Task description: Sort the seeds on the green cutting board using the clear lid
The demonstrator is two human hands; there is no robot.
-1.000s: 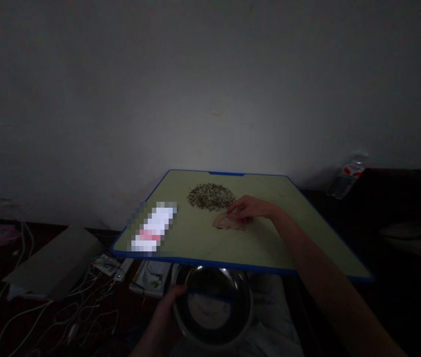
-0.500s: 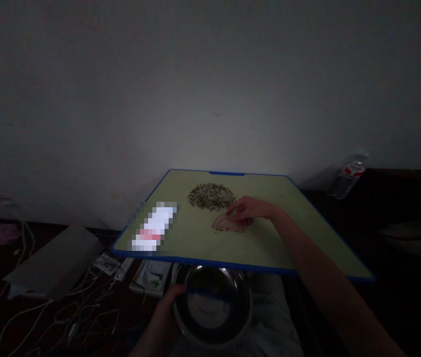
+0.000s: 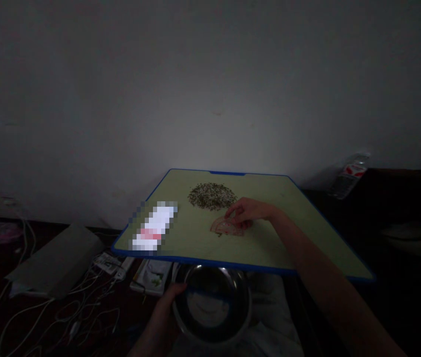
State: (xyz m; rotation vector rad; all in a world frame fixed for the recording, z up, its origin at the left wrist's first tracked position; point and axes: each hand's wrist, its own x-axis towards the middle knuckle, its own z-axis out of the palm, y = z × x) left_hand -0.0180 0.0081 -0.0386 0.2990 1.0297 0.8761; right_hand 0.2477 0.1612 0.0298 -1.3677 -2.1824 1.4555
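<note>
- On the board, between the pile of bits and the near edge, our right hand pinches the protractor, fingers closed on its right part; a few specks lie at its near side.
- Below that edge, our left hand grips the bowl, thumb over its rim; its other fingers we cannot see.
- If we press too hard, the thin protractor could flex and flick specks astray.
- A slack left grip could let the bowl tip; a careless right-hand swing could scatter the pile.
</note>
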